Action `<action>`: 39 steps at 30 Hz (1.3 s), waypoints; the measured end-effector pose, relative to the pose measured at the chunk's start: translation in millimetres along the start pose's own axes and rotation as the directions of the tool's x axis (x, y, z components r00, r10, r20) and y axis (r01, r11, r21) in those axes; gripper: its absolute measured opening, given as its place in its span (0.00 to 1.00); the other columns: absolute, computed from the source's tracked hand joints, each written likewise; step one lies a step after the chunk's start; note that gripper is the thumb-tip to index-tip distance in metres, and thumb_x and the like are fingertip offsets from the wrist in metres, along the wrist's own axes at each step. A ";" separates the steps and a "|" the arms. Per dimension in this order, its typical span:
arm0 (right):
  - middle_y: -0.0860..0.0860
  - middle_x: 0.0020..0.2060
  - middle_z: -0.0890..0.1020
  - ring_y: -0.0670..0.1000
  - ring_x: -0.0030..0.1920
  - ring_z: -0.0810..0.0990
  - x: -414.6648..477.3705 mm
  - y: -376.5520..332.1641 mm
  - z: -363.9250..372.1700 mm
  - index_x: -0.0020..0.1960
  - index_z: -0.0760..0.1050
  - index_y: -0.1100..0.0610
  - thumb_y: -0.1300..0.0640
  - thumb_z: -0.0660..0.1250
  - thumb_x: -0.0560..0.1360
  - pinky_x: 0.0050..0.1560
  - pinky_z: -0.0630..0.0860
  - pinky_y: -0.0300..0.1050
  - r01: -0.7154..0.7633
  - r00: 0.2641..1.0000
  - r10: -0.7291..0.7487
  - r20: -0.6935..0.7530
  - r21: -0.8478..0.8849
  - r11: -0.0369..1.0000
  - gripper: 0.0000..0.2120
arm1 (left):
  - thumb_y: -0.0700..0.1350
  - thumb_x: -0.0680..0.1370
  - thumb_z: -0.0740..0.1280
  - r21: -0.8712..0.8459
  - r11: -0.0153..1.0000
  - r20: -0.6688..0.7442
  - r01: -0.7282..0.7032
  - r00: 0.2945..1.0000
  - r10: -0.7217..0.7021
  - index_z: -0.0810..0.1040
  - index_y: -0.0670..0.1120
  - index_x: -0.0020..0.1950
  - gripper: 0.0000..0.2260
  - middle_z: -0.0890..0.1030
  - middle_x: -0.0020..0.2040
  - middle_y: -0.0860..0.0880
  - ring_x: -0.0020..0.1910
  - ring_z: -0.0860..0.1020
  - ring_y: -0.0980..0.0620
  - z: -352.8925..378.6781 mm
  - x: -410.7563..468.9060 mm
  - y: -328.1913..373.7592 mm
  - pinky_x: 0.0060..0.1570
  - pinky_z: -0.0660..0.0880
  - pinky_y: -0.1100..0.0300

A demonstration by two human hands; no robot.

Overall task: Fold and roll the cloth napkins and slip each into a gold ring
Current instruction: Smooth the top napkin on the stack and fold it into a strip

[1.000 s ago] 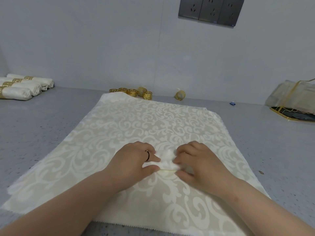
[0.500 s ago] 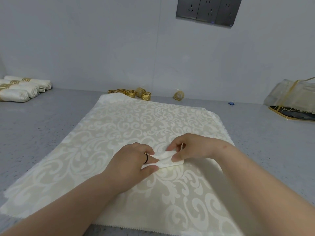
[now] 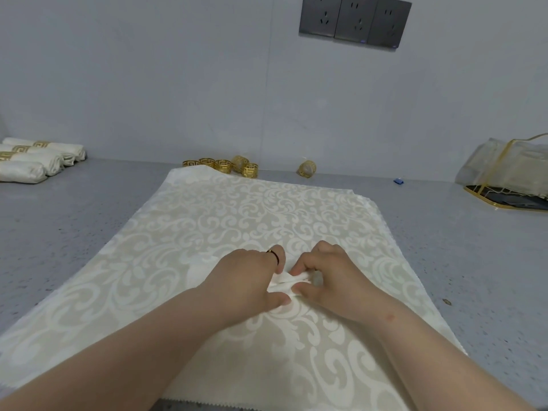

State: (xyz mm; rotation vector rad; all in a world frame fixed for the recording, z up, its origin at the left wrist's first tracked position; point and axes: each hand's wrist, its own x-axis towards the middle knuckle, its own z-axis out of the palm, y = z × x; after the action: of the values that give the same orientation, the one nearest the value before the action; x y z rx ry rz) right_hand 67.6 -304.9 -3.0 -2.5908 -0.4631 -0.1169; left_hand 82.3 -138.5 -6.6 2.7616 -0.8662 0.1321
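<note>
Fingertips (image 3: 295,272) of right hand (image 3: 329,277): pinched on small raised pleat of cloth (image 3: 286,281), thumb on near side, forefinger on far side. Left hand (image 3: 252,280): also closed on same pleat, thumb pressed flat at near edge, dark band on one finger. Both hands touching across pleat, approx. centre of cloth.

Napkin (image 3: 237,221): cream damask w/ scroll pattern, spread flat on grey counter (image 3: 74,232), far edge just short of rings, near edge pinked and running out of view at bottom. Judged light, soft, no stiffness; likely slick weave, so pleats prob. slide open if let go. Best hold: pinch through full fold stack, low at the crease, both sides at once; not by loose edges.

Gold rings (image 3: 221,166): cluster of approx. five, far side, just beyond cloth's far-left edge. One more ring (image 3: 307,168) apart to right, near wall. Rigid, small, not fragile by look.

Finished rolls (image 3: 35,160): far left, several ringed napkins side by side, well apart from work.

Wire basket (image 3: 510,185): far right, gold frame, sheer fabric or bag over it; contents unclear. Small blue item (image 3: 398,181) near it, type not readable. Wall sockets (image 3: 354,20) above.

Obstructions: none betw. hands and rings except open cloth itself; reach over it risks dragging pleats.
</note>
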 end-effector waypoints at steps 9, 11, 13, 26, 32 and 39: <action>0.44 0.39 0.71 0.40 0.40 0.70 0.0 7.1 8.8 0.43 0.77 0.45 0.58 0.70 0.71 0.45 0.65 0.27 0.024 0.989 0.008 -0.148 0.211 0.977 0.08 | 0.53 0.78 0.60 -0.058 0.998 -0.091 0.025 0.995 -0.030 0.69 0.56 0.65 0.15 0.78 0.55 0.54 0.53 0.75 0.53 6.0 8.6 -1.3 0.48 0.69 0.62; 0.45 0.38 0.74 0.40 0.39 0.71 0.1 7.3 7.4 0.39 0.75 0.43 0.58 0.69 0.71 0.44 0.66 0.27 0.009 0.972 0.075 -0.225 0.353 0.936 0.10 | 0.53 0.78 0.59 -0.067 0.997 -0.124 0.036 0.991 -0.044 0.72 0.55 0.60 0.12 0.79 0.50 0.53 0.50 0.76 0.52 7.3 8.3 -1.7 0.43 0.68 0.61; 0.43 0.37 0.77 0.40 0.39 0.72 0.4 10.2 4.3 0.39 0.75 0.45 0.59 0.67 0.73 0.44 0.67 0.26 -0.007 0.949 0.146 -0.279 0.444 0.896 0.10 | 0.53 0.78 0.59 -0.055 0.997 -0.138 0.045 0.989 -0.053 0.73 0.55 0.53 0.07 0.76 0.43 0.52 0.45 0.75 0.51 7.5 6.4 -1.3 0.36 0.63 0.62; 0.35 0.41 0.76 0.37 0.50 0.72 13.6 25.2 0.8 0.38 0.72 0.41 0.61 0.63 0.76 0.50 0.64 0.21 -0.077 0.997 0.080 -0.014 0.142 0.987 0.15 | 0.51 0.78 0.60 -0.220 0.917 -0.373 0.333 0.840 -0.394 0.73 0.50 0.62 0.14 0.79 0.45 0.50 0.48 0.75 0.48 -31.6 7.3 -97.1 0.40 0.63 0.59; 0.43 0.43 0.76 0.44 0.49 0.73 79.9 18.5 -20.4 0.47 0.78 0.54 0.60 0.62 0.76 0.50 0.66 0.34 -0.130 0.991 0.130 0.010 -0.034 0.991 0.07 | 0.50 0.79 0.60 -0.325 0.851 -0.416 0.414 0.745 -0.521 0.72 0.50 0.63 0.14 0.73 0.43 0.52 0.46 0.73 0.47 -20.2 12.6 -129.5 0.41 0.61 0.59; 0.53 0.62 0.75 0.53 0.62 0.72 219.1 29.9 -1.4 0.62 0.73 0.59 0.59 0.59 0.77 0.59 0.67 0.43 -0.208 0.977 0.193 -0.094 -0.189 0.960 0.14 | 0.54 0.77 0.60 -0.421 0.825 -0.423 0.377 0.723 -0.546 0.72 0.54 0.64 0.16 0.77 0.48 0.54 0.47 0.72 0.52 -5.0 23.0 -153.0 0.44 0.63 0.60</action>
State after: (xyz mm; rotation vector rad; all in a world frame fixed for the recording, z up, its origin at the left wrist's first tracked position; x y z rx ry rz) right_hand 283.6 -263.7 21.0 -2.7994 -0.1656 -0.1974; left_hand 188.6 -28.3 -29.3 2.3555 -0.0168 0.5794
